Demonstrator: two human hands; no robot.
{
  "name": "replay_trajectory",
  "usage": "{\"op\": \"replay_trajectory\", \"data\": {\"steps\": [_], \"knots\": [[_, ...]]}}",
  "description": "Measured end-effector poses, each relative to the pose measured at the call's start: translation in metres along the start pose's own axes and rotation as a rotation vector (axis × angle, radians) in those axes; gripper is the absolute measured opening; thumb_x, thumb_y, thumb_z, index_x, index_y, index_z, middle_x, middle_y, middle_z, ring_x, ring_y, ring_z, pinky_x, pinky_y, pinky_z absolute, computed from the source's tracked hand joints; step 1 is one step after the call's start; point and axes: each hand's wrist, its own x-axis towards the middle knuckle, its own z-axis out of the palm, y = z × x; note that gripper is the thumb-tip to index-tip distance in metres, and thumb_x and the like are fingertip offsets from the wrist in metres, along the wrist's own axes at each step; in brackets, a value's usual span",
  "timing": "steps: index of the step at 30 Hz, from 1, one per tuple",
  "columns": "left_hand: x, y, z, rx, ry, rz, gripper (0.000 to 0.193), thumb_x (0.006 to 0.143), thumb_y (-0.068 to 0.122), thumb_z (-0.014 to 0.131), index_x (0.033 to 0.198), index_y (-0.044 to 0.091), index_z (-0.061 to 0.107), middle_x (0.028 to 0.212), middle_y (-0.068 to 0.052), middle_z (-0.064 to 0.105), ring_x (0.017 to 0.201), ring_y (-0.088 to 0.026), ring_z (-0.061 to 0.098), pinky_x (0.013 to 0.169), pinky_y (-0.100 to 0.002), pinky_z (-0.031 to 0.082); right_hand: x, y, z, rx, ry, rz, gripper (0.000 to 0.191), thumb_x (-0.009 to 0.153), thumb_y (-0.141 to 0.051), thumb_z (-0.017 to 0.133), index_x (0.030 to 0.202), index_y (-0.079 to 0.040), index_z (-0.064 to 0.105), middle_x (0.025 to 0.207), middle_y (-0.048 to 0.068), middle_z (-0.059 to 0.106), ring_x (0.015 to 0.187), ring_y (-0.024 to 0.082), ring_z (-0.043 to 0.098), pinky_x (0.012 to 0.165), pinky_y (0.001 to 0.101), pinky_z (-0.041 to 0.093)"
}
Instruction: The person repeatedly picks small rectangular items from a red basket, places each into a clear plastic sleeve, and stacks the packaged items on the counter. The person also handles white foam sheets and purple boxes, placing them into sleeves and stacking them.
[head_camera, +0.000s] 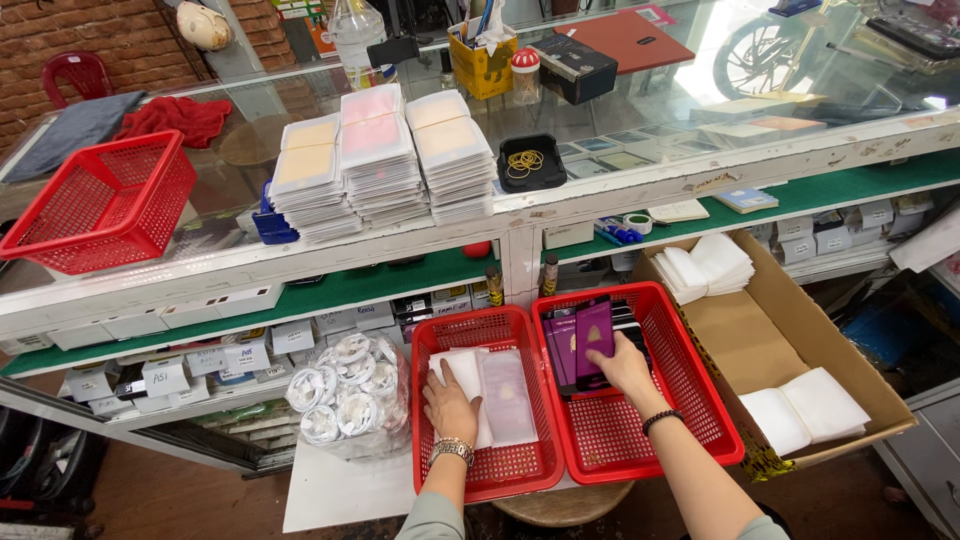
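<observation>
Down at six o'clock of my view, both hands are in two red baskets that sit side by side on a round stool (565, 503). My left hand (450, 403) lies palm down, fingers spread flat, on the clear-wrapped white packets (495, 395) inside the left basket (485, 470); it presses on them rather than gripping, and a metal watch (452, 449) sits at its wrist. My right hand (625, 365) is in the right basket (690, 400), fingers curled around a purple phone case (592, 340) that stands upright at the twelve o'clock end of that basket, just beside other dark cases (558, 345). A dark bead bracelet (662, 419) circles the right wrist. At nine o'clock from the left basket stands a clear bag of coiled white cables (345, 390). At three o'clock from the right basket lies an open cardboard box (760, 350) with stacks of white packets in it. Up at twelve o'clock, on the glass surface (640, 120), are tall stacks of flat packets (380, 160), and at ten o'clock an empty-looking red basket (100, 205).
</observation>
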Motion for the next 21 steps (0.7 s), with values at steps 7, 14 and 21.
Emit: {"op": "replay_trajectory", "data": {"steps": [7,14,21], "knots": [[0.011,-0.006,-0.014,-0.104,0.189,0.071,0.074,0.083,-0.006,0.065,0.150,0.010,0.036,0.135,-0.020,0.056,0.126,-0.036,0.055,0.102,-0.043,0.051,-0.006,-0.025,0.020,0.486,-0.082,-0.018,0.040,0.094,-0.017,0.067,0.130,-0.002,0.059,0.114,0.009,0.073,0.100,0.017,0.069,0.088,0.0321,0.054],[0.023,-0.019,-0.016,-0.029,0.152,0.146,0.027,0.102,0.005,0.052,0.126,0.001,0.063,0.093,-0.027,0.073,0.088,-0.042,0.072,0.079,-0.052,0.057,-0.017,-0.048,0.043,0.698,-0.255,0.005,0.043,0.096,-0.017,0.061,0.137,-0.007,0.055,0.118,0.007,0.071,0.103,0.015,0.067,0.089,0.0316,0.055],[0.029,-0.008,-0.027,-0.906,0.104,0.057,0.026,0.093,0.016,0.066,0.114,0.002,0.073,0.100,-0.017,0.077,0.090,-0.028,0.075,0.079,-0.037,0.058,-0.033,-0.055,0.077,0.925,-0.468,0.016,0.048,0.091,-0.004,0.065,0.138,-0.005,0.055,0.121,0.008,0.070,0.108,0.018,0.066,0.093,0.0346,0.054]]}}
